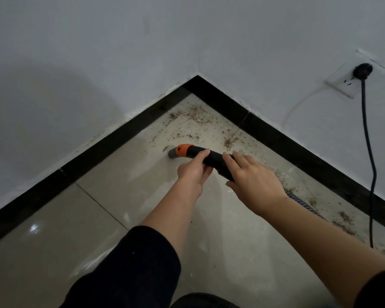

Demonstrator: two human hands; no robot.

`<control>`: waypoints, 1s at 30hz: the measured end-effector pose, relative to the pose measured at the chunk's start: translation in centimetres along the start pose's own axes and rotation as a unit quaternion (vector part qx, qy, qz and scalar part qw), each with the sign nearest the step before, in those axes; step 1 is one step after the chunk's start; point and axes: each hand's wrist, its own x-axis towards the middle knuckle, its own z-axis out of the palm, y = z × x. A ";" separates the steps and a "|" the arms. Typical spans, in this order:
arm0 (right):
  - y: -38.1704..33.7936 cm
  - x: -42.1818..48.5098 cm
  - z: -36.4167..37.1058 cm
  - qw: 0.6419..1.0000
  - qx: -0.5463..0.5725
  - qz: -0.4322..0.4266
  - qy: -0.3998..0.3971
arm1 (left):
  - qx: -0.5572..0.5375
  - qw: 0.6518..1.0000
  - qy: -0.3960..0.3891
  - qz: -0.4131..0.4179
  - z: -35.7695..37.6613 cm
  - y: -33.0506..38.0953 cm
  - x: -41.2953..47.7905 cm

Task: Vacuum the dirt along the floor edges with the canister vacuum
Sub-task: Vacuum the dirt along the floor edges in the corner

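Interior room corner, domestic in character; which room cannot be determined. Two white-painted walls (pixel 76 63) meet above a black skirting band (pixel 111 141). The floor is glossy beige tile (pixel 53 218) with thin grout lines, reflecting light. A white socket plate (pixel 340 85) sits low on one wall (paint ragged round its edge), with a black plug (pixel 362 71) inserted and its cord (pixel 369 152) hanging to the floor. Loose brown grit (pixel 196 114) lies along the skirting.

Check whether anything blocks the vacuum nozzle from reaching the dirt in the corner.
Nothing visible does. Only bare tile lies between the grey nozzle tip and the dirt scattered toward the corner. The power cord hangs well to the right, off that path.
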 end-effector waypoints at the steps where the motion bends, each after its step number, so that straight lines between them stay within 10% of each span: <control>1: -0.1 0.1 0.0 1.000 -0.002 -0.001 -0.001 | 0.000 1.000 -0.001 -0.001 0.0 0.1 0.1; 30: 0.7 3.8 -0.5 0.998 0.053 0.039 0.008 | 0.061 0.997 -0.033 -0.018 1.3 4.0 1.8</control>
